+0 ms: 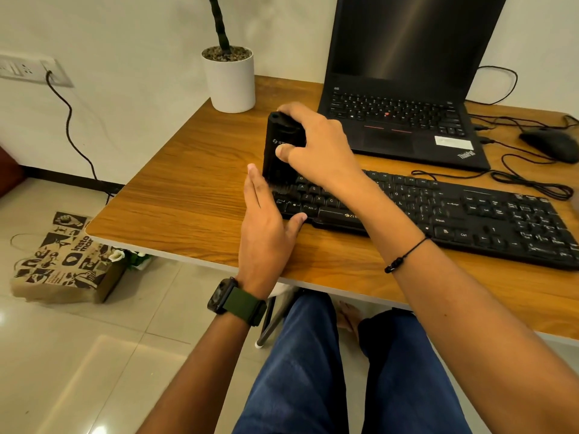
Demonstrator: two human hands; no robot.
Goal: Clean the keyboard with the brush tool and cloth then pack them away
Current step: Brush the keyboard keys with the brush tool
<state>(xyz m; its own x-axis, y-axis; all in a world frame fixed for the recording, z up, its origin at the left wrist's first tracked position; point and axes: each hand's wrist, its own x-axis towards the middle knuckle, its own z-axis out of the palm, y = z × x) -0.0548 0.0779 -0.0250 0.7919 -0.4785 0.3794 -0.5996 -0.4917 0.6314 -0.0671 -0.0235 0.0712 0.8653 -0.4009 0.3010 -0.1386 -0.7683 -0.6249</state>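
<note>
Only one view is given, taken from the head, above and in front of the desk (194, 195). It is aimed forward and steeply down across the desk's near edge. The desk is seen from close by, at arm's reach, with floor shown left of it and wall behind it.

Black brush tool (282, 142) with pale lettering, over a black keyboard (438, 214) with white legends. The bench (188, 195) is warm brown wood grain with a pale edge. Black laptop (404, 89), red dot among its keys, at the far edge. White pot (230, 83) at the far left corner. Green watch strap (241, 303), blue jeans (304, 371), brown bag (67, 258) printed in black on the floor.
</note>
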